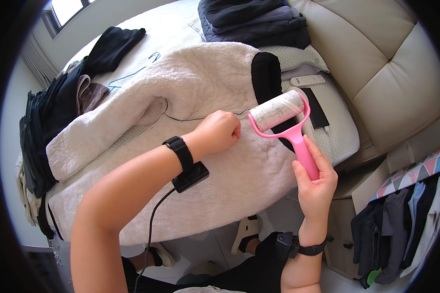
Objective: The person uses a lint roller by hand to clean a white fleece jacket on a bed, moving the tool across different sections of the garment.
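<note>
A white fleecy jacket (190, 112) with a black collar (266, 75) lies spread across the bed. My left hand (219, 131) is a closed fist pressing on the fleece near its front seam, pinching the fabric. My right hand (315, 183) grips the pink handle of a lint roller (283, 117), holding it up just above the jacket's right edge. The roller's sticky sheet looks grey with picked-up fluff. Both wrists wear black bands, and a cable runs from the left one.
Dark folded clothes (254, 19) lie at the head of the bed beside a beige padded headboard (381, 58). More dark garments (49, 122) pile on the bed's left side. A white remote (308, 79) rests near the collar. Hanging clothes (401, 224) fill the lower right.
</note>
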Demonstrator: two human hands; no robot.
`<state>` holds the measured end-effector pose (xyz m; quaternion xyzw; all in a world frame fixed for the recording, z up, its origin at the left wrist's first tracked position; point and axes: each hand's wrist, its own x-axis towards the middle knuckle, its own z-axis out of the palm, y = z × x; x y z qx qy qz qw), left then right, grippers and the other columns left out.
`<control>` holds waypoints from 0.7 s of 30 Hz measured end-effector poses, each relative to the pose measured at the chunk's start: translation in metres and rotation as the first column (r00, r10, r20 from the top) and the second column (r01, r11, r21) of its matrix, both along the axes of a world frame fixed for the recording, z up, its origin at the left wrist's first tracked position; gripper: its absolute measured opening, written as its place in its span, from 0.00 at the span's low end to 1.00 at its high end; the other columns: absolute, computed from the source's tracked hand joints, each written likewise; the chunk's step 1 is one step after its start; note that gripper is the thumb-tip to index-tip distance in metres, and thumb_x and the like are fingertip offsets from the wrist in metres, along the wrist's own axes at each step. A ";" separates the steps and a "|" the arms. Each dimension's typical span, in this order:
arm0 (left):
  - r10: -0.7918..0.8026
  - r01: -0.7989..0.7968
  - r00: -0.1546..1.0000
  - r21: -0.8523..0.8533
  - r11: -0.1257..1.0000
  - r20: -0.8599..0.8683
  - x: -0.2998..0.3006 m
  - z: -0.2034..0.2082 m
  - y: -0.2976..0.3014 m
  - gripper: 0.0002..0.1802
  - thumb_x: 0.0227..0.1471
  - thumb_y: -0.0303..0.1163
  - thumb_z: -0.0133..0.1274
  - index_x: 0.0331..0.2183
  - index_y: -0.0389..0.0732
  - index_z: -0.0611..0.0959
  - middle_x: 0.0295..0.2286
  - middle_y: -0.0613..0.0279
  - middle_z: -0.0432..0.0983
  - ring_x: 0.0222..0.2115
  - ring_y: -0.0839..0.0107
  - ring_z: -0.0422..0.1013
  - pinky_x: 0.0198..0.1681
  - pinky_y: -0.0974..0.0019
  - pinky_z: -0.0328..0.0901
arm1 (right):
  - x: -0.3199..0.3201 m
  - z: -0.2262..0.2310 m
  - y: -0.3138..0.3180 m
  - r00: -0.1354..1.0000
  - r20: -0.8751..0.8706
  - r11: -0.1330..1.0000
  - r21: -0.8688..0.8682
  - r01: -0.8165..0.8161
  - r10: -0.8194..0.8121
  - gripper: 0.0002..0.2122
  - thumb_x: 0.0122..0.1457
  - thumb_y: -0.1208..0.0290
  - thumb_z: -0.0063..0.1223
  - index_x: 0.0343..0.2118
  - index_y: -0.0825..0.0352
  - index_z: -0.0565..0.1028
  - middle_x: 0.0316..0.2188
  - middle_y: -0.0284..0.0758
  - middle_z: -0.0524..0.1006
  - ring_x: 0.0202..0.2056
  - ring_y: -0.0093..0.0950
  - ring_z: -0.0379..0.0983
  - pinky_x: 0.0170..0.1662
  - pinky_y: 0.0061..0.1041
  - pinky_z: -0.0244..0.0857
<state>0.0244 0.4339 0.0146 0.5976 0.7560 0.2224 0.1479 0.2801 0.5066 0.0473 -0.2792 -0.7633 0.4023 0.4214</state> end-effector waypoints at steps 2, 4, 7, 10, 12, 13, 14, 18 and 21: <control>0.008 -0.008 1.000 0.004 1.000 -0.019 0.001 -0.001 0.002 0.04 0.37 0.24 0.57 0.23 0.38 0.84 0.24 0.53 0.78 0.27 0.56 0.75 0.31 0.59 0.69 | -0.001 0.000 0.000 1.000 0.000 1.000 -0.009 0.000 0.000 0.22 0.50 0.85 0.57 0.52 0.68 0.76 0.31 0.36 0.75 0.31 0.23 0.72 0.38 0.21 0.67; 0.016 -0.016 0.999 0.008 1.000 -0.039 0.002 -0.001 0.004 0.04 0.37 0.24 0.57 0.23 0.38 0.83 0.24 0.54 0.78 0.27 0.56 0.75 0.31 0.59 0.69 | -0.002 0.000 0.001 1.000 -0.006 1.000 -0.005 -0.004 0.004 0.22 0.50 0.85 0.57 0.52 0.68 0.76 0.31 0.36 0.75 0.32 0.23 0.72 0.38 0.21 0.67; 0.020 -0.021 0.999 -0.037 0.999 -0.049 0.005 0.003 0.006 0.04 0.37 0.25 0.58 0.22 0.38 0.82 0.25 0.54 0.78 0.28 0.56 0.75 0.32 0.58 0.69 | -0.003 -0.001 0.002 1.000 -0.026 1.000 0.004 -0.007 0.007 0.22 0.51 0.85 0.57 0.51 0.68 0.76 0.31 0.36 0.75 0.31 0.23 0.72 0.38 0.21 0.67; -0.032 0.029 0.995 -0.035 0.999 -0.090 0.005 -0.002 0.007 0.06 0.36 0.25 0.60 0.23 0.37 0.81 0.27 0.54 0.77 0.30 0.56 0.75 0.33 0.58 0.69 | -0.002 -0.001 0.004 1.000 -0.019 1.000 0.013 -0.003 0.003 0.22 0.51 0.85 0.57 0.51 0.68 0.76 0.31 0.36 0.75 0.31 0.24 0.72 0.38 0.21 0.67; -0.051 0.044 0.995 -0.080 0.996 -0.083 0.005 -0.005 0.006 0.08 0.35 0.25 0.62 0.24 0.36 0.81 0.29 0.55 0.76 0.32 0.56 0.75 0.35 0.58 0.69 | -0.002 0.001 0.003 1.000 -0.010 1.000 0.005 -0.002 0.002 0.22 0.50 0.85 0.57 0.51 0.68 0.76 0.31 0.36 0.76 0.32 0.24 0.72 0.38 0.21 0.67; -0.050 0.043 0.995 -0.082 0.996 -0.085 0.005 -0.006 0.005 0.08 0.35 0.25 0.62 0.24 0.36 0.81 0.29 0.55 0.76 0.32 0.56 0.75 0.35 0.58 0.69 | -0.002 0.001 0.003 1.000 0.000 1.000 -0.001 0.000 0.000 0.22 0.50 0.85 0.57 0.51 0.68 0.76 0.31 0.37 0.76 0.32 0.24 0.72 0.38 0.21 0.67; -0.053 0.045 0.994 -0.083 0.996 -0.091 0.005 -0.005 0.005 0.09 0.35 0.25 0.61 0.25 0.35 0.80 0.30 0.55 0.77 0.32 0.56 0.74 0.35 0.58 0.69 | -0.002 0.001 0.003 1.000 -0.003 1.000 -0.002 -0.002 0.002 0.22 0.50 0.85 0.57 0.51 0.68 0.76 0.31 0.37 0.76 0.32 0.24 0.72 0.38 0.21 0.67; -0.095 0.090 0.992 -0.065 0.994 -0.083 0.006 -0.004 0.004 0.06 0.38 0.25 0.60 0.25 0.36 0.82 0.30 0.49 0.77 0.35 0.51 0.75 0.38 0.55 0.70 | -0.001 0.000 0.002 1.000 0.004 1.000 0.018 -0.007 0.007 0.22 0.50 0.85 0.57 0.51 0.67 0.77 0.31 0.37 0.76 0.32 0.24 0.72 0.38 0.22 0.67; -0.096 0.094 0.995 -0.044 0.995 -0.040 0.006 -0.002 0.002 0.07 0.37 0.23 0.60 0.26 0.36 0.80 0.29 0.49 0.76 0.34 0.51 0.75 0.38 0.54 0.70 | -0.001 0.000 0.001 1.000 0.007 1.000 0.018 -0.012 0.012 0.23 0.50 0.85 0.57 0.51 0.67 0.77 0.31 0.37 0.76 0.31 0.24 0.72 0.38 0.22 0.67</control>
